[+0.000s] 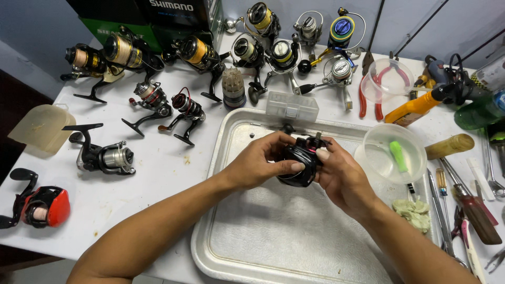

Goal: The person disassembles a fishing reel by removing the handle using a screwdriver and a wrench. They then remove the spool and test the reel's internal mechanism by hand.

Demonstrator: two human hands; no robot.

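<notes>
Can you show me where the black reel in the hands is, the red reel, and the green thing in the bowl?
black reel (297,167), head view, on its rounded body between both hands.
red reel (51,206), head view, on its red side cover.
green thing (398,156), head view, on its middle, inside the clear bowl.

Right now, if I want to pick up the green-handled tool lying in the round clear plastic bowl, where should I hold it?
Probably by the green handle, coming from above: the clear plastic bowl is open on top, its wall blocks the sides, and the handle lies bare inside, right of both hands.
</notes>
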